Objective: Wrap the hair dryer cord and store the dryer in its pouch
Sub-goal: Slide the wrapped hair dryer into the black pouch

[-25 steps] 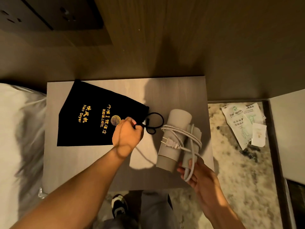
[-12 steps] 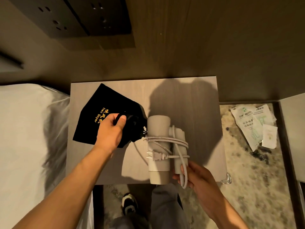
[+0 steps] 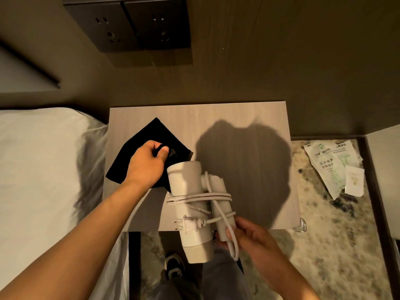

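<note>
Currently: insertion step | hair dryer point(image 3: 190, 204) at lower centre, cord point(image 3: 203, 197) wrapped, nozzle touching pouch point(image 3: 138, 148) mouth at centre left | left hand point(image 3: 145, 163) pinches pouch opening | right hand point(image 3: 249, 237) clasps folded handle | next: you spread the mouth, feed the nozzle in.

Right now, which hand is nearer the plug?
Right. The right hand grips the folded handle just beside the plug on the hair dryer. The left hand is farther up, gripping the black pouch.
</note>
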